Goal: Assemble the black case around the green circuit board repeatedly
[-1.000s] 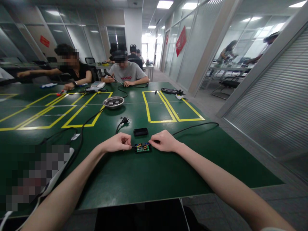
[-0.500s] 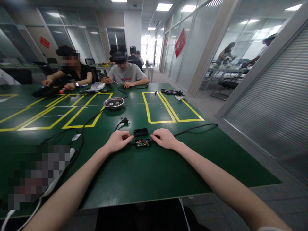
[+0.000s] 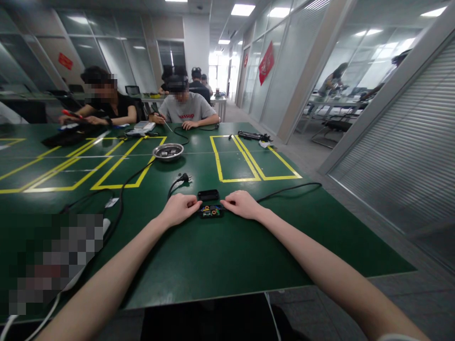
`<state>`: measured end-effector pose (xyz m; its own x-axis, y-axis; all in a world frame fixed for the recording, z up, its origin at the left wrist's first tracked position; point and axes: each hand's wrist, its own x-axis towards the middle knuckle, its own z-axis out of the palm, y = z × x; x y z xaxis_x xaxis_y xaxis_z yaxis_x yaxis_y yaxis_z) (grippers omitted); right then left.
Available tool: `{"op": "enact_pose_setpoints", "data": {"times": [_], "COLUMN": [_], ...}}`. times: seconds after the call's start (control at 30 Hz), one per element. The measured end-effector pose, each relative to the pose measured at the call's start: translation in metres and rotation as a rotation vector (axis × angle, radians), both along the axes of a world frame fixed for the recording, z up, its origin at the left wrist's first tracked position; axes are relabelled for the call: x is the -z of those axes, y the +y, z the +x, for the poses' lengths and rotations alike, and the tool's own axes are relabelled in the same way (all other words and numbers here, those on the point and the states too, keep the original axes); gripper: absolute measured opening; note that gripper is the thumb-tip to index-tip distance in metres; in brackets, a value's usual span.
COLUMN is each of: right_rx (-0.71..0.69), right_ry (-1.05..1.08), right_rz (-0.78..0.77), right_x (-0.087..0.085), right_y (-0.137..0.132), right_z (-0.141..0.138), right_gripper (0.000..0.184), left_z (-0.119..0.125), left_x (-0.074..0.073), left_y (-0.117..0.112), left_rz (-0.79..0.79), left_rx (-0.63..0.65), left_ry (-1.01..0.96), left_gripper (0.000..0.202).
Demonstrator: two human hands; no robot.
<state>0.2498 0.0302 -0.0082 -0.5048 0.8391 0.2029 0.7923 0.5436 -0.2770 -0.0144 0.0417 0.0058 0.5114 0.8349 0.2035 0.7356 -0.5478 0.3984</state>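
Note:
On the green table in front of me lies a small open black case [image 3: 211, 211], with a circuit board and coloured wires inside. Just behind it sits its black cover [image 3: 208, 194], hollow side up. My left hand [image 3: 181, 208] is closed at the case's left end, thumb and fingers pinched on the power cord, whose gripped part is mostly hidden. At the right end my right hand [image 3: 241, 204] pinches the black cable [image 3: 287, 191], which runs out behind it to the right. Beyond my left hand rests the cord's black plug [image 3: 185, 178].
A metal bowl [image 3: 168, 152] with small metal parts stands farther back. Yellow tape [image 3: 240, 180] marks rectangles on the table. At left are a blurred-out item [image 3: 60, 260] and a long black cable [image 3: 122, 199]. Two people work across the table; a folded black tripod [image 3: 250, 136] lies at the far right.
My left hand has moved slightly right, up against the case's left end. My right hand has shifted slightly left. The co-worker at far left has raised a red-and-black object.

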Motion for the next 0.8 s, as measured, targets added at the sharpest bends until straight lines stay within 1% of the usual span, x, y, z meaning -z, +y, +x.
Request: {"op": "enact_pose_setpoints", "data": {"times": [0.23,0.5,0.7,0.8], "right_rx": [0.009,-0.027,-0.091,-0.088], "right_ry": [-0.009,0.043,-0.015,-0.029], "right_rz": [0.031,0.05,0.068,0.108], "right_x": [-0.0036,0.0025,-0.0007,-0.0011], "right_y": [0.0009,0.0056,0.0069,0.005], "right_z": [0.0006,0.0002,-0.0004,-0.0013], "right_gripper": [0.049,0.047,0.046,0.041], "left_z": [-0.0017,-0.0017,-0.0009,-0.0004], "left_x": [-0.0006,-0.0001,0.0001,-0.0001], "left_y": [0.0034,0.0059,0.0052,0.0048], "left_rz": [-0.015,-0.035,-0.004,0.015], "left_rx": [0.047,0.073,0.046,0.02], "left_ry": [-0.055,-0.08,-0.076,-0.044], "left_gripper": [0.042,0.043,0.041,0.037]}}
